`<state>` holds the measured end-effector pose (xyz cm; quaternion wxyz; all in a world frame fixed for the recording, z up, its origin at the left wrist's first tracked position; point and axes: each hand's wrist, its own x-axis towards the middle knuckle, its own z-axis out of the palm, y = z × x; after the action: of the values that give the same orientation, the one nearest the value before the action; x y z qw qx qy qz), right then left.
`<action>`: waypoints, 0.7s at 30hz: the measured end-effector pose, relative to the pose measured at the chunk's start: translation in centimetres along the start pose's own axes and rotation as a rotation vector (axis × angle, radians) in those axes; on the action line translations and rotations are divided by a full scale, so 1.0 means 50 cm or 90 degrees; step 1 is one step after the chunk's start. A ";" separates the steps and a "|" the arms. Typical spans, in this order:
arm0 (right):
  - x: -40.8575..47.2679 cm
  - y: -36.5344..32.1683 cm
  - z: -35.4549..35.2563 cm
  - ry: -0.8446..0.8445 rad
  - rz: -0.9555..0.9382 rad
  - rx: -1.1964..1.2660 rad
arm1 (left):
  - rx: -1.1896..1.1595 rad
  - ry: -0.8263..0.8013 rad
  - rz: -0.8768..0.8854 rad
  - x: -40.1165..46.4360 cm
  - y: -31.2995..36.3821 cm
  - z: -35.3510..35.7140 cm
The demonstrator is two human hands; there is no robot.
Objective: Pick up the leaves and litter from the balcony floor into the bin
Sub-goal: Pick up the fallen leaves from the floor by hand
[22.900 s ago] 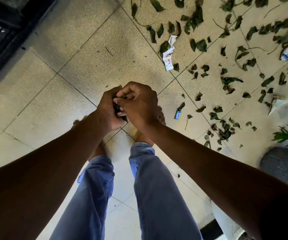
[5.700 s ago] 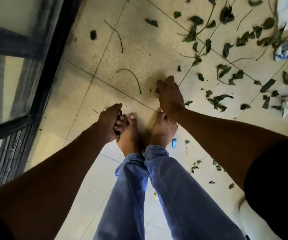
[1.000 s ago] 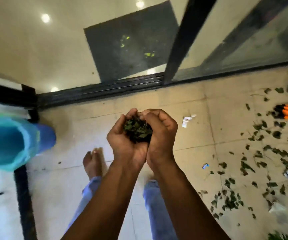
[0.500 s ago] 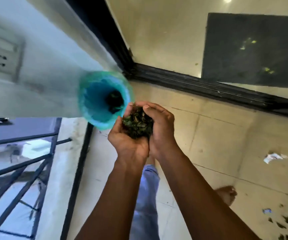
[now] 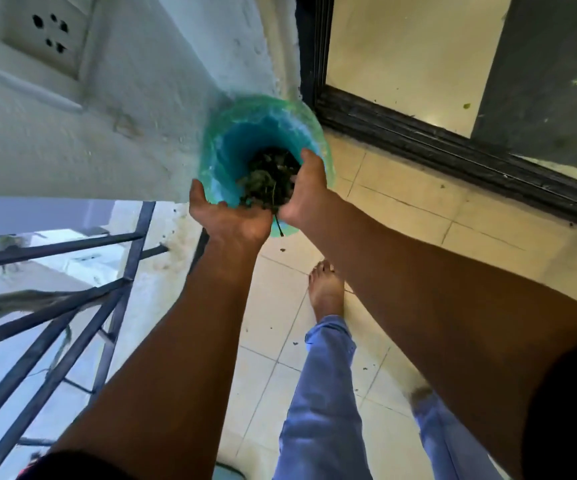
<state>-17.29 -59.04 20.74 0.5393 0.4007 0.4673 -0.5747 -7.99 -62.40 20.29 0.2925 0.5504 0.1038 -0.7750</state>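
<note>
While both hands hang over the mouth of the bin (image 5: 263, 112), the entries run as follows.

Bin — blue, lined with a green-tinted plastic bag folded over its rim; stands on the floor (image 5: 401, 209) in the corner where the white wall (image 5: 124, 116) meets the dark door frame (image 5: 453, 147).

Leaves (image 5: 268, 181) — a dark green clump with thin stems, lying between the two palms and over the bin's opening; some already sit deep inside the bin. One stem dangles below the heel of the right hand.

Left hand (image 5: 226, 216) — palm up, fingers spread and relaxed, gripping nothing; its edge touches the clump.

Right hand (image 5: 306, 188) — fingers straight, palm turned toward the clump and pressing its side; not clenched.

Floor — pale tiles, a few small leaf crumbs scattered near the bare foot (image 5: 327, 292).

Trousers (image 5: 318, 410) — light blue, both legs in the lower part of the view.

Railing (image 5: 55, 306) — dark metal bars at left, open air beyond.

Socket (image 5: 42, 32) — white plate set in the wall, upper left.

Mat (image 5: 550, 77) — dark, seen through the glass at upper right.
</note>
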 end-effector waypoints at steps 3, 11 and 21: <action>0.003 -0.025 0.005 -0.001 0.023 0.021 | 0.044 0.016 0.024 0.007 0.025 0.010; -0.006 -0.074 -0.089 -0.058 0.006 0.043 | 0.253 0.018 0.031 -0.013 -0.059 0.020; -0.044 -0.097 -0.448 0.019 -0.064 -0.020 | 0.687 0.009 -0.129 -0.044 -0.347 -0.051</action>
<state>-22.89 -36.86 17.95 0.5091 0.3769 0.5034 -0.5877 -15.31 -46.43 18.53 -0.1084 0.6149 -0.2540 -0.7387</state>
